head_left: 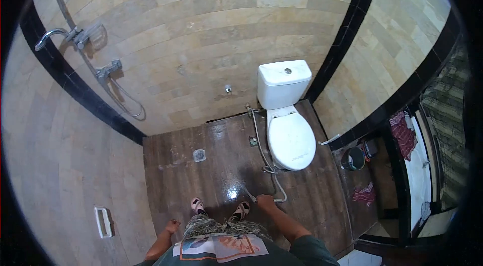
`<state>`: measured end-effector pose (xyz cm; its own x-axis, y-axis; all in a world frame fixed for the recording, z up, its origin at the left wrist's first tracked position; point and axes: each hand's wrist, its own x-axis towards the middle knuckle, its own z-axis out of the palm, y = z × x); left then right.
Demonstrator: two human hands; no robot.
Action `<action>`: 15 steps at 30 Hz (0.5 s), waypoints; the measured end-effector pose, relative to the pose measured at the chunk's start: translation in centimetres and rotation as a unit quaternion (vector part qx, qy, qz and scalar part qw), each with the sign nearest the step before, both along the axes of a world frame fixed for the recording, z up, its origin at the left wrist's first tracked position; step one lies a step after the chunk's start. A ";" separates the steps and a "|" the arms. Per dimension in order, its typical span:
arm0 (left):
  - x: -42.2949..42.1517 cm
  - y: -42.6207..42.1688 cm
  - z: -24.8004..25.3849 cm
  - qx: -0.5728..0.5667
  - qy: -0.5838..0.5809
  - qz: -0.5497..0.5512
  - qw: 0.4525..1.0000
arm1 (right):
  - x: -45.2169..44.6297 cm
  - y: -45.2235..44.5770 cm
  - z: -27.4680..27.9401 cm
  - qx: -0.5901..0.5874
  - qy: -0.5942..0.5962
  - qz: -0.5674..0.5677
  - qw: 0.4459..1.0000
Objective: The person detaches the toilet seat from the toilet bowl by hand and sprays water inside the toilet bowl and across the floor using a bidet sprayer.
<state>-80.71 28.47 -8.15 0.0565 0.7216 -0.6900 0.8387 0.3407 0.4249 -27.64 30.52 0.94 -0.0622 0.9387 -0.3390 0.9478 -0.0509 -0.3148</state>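
My right hand [263, 200] is closed around the handle of a spray hose [280, 196], low over the wet brown floor. The hose loops back past the white toilet [292, 140], whose lid is down, to a valve on the wall. Water seems to spray from the nozzle toward the floor. My left hand [172, 225] hangs near my left leg with its fingers curled, and nothing shows in it. Between the hands are my feet in sandals.
A floor drain [199, 155] lies ahead. The shower fittings [83, 37] are on the left wall, with a white holder [103, 222] lower down. At the right stand a dark bucket [353, 159] and a red cloth [364, 194] beyond a floor edge.
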 end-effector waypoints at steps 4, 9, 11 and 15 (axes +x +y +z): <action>-2.9 -3.1 -0.9 -0.013 -0.020 -0.042 0.999 | -1.2 2.8 -0.9 0.040 0.008 -0.031 0.999; 1.9 -1.7 10.7 -0.060 0.006 0.111 0.992 | -3.5 6.2 3.3 0.073 0.013 -0.126 0.989; 0.5 -2.3 8.3 -0.079 -0.034 0.172 0.981 | -5.1 6.8 4.4 0.069 0.012 -0.157 0.985; -2.9 -3.0 3.2 -0.068 0.027 0.112 0.991 | -10.6 5.8 5.9 0.036 -0.001 -0.092 0.995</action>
<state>-83.61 25.46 -4.94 -0.1345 0.6122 -0.7792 0.7565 0.5713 0.3183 -38.27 36.30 6.88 0.1133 0.9561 -0.2703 0.9256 -0.2004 -0.3211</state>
